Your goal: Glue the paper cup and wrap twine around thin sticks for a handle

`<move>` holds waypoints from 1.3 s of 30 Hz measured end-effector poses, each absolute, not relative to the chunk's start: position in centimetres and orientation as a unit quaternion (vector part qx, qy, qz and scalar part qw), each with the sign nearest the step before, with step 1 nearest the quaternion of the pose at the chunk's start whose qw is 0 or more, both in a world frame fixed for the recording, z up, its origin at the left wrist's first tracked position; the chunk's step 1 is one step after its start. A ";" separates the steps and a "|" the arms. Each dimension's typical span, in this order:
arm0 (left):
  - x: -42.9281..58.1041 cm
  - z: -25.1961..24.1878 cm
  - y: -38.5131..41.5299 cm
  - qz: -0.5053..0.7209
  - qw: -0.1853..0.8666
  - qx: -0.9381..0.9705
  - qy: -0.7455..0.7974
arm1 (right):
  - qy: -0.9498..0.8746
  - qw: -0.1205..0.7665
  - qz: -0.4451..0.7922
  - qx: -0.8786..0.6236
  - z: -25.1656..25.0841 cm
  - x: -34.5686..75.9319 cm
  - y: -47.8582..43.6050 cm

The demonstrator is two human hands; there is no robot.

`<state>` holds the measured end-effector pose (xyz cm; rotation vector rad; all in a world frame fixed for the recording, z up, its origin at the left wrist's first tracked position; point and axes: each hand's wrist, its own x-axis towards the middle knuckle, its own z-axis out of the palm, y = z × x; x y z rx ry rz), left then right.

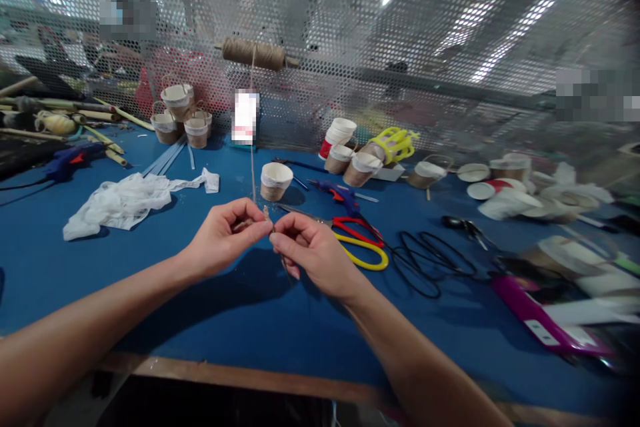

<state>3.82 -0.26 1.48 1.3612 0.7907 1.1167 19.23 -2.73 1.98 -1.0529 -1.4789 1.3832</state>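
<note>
My left hand (pixel 235 230) and my right hand (pixel 307 243) meet over the blue table, fingertips nearly touching. Both pinch a piece of brown twine (pixel 266 212), whose short end sticks up between them. A strand of twine (pixel 253 167) hangs from the spool (pixel 255 54) on the mesh and runs down behind my left fingers. Just beyond the hands stands a small paper cup (pixel 276 181) with a twine-wrapped lower part and a white rim. To the right of my right hand lie scissors (pixel 367 259) with red and yellow handles.
White crumpled fabric (pixel 123 203) lies at left, near a blue glue gun (pixel 73 160). Wrapped cups (pixel 177 101) stand at the back left. Another glue gun (pixel 335 192), a black cable (pixel 425 260) and a purple box (pixel 530 313) are on the right. Metal mesh (pixel 350 33) rises behind.
</note>
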 end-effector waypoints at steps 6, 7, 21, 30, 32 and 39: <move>3.8 1.6 -0.1 0.474 0.597 0.560 0.325 | -0.596 0.439 0.504 -0.445 1.9 19.2 -2.8; 3.7 1.5 -0.1 0.473 0.589 0.567 0.328 | -0.598 0.438 0.500 -0.448 2.0 19.2 -2.8; 2.7 1.8 1.0 0.410 0.563 0.648 0.307 | -0.625 0.432 0.455 -0.464 1.7 19.1 -2.8; 2.4 1.9 1.3 0.394 0.600 0.643 0.268 | -0.621 0.424 0.467 -0.465 1.6 18.8 -2.9; 2.5 1.8 1.2 0.386 0.618 0.630 0.269 | -0.619 0.427 0.468 -0.464 1.6 18.8 -2.9; 2.8 1.5 1.0 0.417 0.597 0.607 0.319 | -0.627 0.428 0.448 -0.472 1.7 18.8 -2.9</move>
